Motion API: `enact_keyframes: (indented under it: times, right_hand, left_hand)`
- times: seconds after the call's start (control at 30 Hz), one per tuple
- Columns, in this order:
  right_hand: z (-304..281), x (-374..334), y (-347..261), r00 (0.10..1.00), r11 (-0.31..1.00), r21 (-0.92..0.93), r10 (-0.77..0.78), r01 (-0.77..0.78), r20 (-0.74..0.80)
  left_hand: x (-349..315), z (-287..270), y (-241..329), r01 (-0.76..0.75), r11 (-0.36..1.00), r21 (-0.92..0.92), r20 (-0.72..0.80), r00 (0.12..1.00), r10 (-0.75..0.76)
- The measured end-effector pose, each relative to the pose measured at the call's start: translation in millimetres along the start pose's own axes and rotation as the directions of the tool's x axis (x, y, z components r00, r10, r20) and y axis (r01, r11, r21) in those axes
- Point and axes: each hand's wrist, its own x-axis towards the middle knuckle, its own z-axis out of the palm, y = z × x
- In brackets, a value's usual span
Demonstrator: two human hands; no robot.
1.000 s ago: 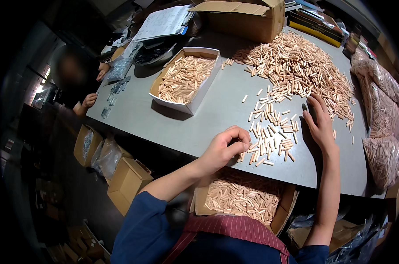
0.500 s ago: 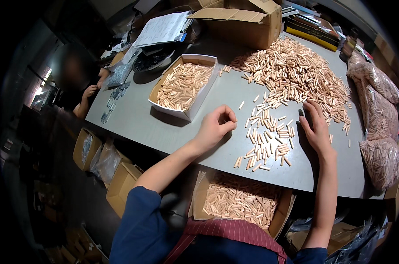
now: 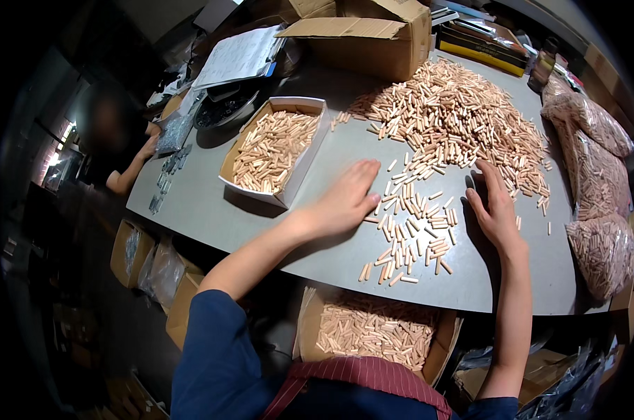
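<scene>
Small pale wooden dowel pins lie spread over a grey table (image 3: 212,210). A big heap of pins (image 3: 457,115) covers the far middle, and a thinner scatter of pins (image 3: 411,234) lies near the front edge. My left hand (image 3: 345,203) rests flat, fingers together, at the left of that scatter, holding nothing. My right hand (image 3: 495,210) lies open on the table at the scatter's right side, fingers pointing at the heap. Below the table edge, at my lap, a cardboard box (image 3: 376,329) holds many pins.
A white tray (image 3: 271,150) of pins stands left of my left hand. A large cardboard box (image 3: 373,35) sits at the back, papers (image 3: 236,56) beside it. Clear bags of pins (image 3: 597,175) line the right edge. Another person (image 3: 121,157) works at far left.
My left hand has moved from the front edge of the table up and away, to the left side of the scatter. My right hand has stayed about where it was.
</scene>
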Motion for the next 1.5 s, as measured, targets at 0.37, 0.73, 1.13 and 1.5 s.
enact_keyframes:
  times: [0.37, 0.73, 1.13, 1.5]
  right_hand:
    - [-2, 0, 0, 0.999, 0.999, -0.013, -0.032, 0.032, -0.004]
    - [11, -4, -20, 0.996, 0.998, -0.004, -0.055, 0.056, 0.07]
    - [4, 0, -42, 0.908, 0.922, 0.045, -0.387, 0.385, 0.16]
    - [-3, -7, 4, 1.0, 0.998, -0.058, -0.022, 0.021, -0.01]
  left_hand:
    - [-26, 18, 44, -0.304, 0.924, 0.231, 0.228, 0.941, 0.252]
    - [-42, 11, 41, -0.14, 0.862, -0.487, -0.009, 0.988, 0.155]
    - [-39, 9, 35, 0.062, 0.774, -0.63, -0.11, 0.98, -0.168]
    - [-34, 22, 44, -0.218, 0.975, 0.044, -0.17, 0.96, 0.222]
